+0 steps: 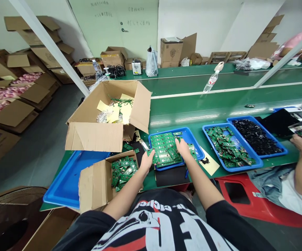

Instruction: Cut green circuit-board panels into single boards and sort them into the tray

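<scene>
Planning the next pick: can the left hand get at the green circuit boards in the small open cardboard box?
Probably yes. The left hand sits at the edge of the blue plastic tray, right beside the small open cardboard box; nothing covers the green circuit boards inside.

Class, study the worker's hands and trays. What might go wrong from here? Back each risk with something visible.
1. The circuit boards lie heaped in the blue tray; with the left hand gripping their edge and the right hand on top, some may slide off.
2. That tray sits at the near edge of the table; a nudge might tip it.
</scene>
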The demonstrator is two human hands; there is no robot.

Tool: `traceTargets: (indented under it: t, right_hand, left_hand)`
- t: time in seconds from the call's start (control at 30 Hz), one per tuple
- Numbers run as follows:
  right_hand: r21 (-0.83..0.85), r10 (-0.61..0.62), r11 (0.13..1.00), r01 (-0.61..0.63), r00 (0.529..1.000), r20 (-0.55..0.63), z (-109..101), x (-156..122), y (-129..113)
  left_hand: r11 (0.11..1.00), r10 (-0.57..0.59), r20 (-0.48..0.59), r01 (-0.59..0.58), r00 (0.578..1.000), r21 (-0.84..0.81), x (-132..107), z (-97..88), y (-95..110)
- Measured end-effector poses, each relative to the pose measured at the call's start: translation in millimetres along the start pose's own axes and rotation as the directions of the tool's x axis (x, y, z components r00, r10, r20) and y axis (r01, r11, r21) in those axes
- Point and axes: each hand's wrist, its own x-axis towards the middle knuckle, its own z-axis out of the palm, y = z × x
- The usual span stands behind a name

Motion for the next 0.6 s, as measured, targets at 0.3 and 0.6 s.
traceTargets:
  t: [0.3,0.6]
  right_hand:
    - [0.010,0.023,1.000,-0.022,0.999,-0.030,-5,-9,-10]
    - [0.428,-0.239,0.888,0.167,0.964,0.119,37,-60,-45]
  left_hand:
    - [0.998,0.063,0.005,-0.063,0.998,-0.012,-6,2.9,8]
    - [0.902,0.217,-0.025,-0.191,0.976,0.388,-4,14.5,17]
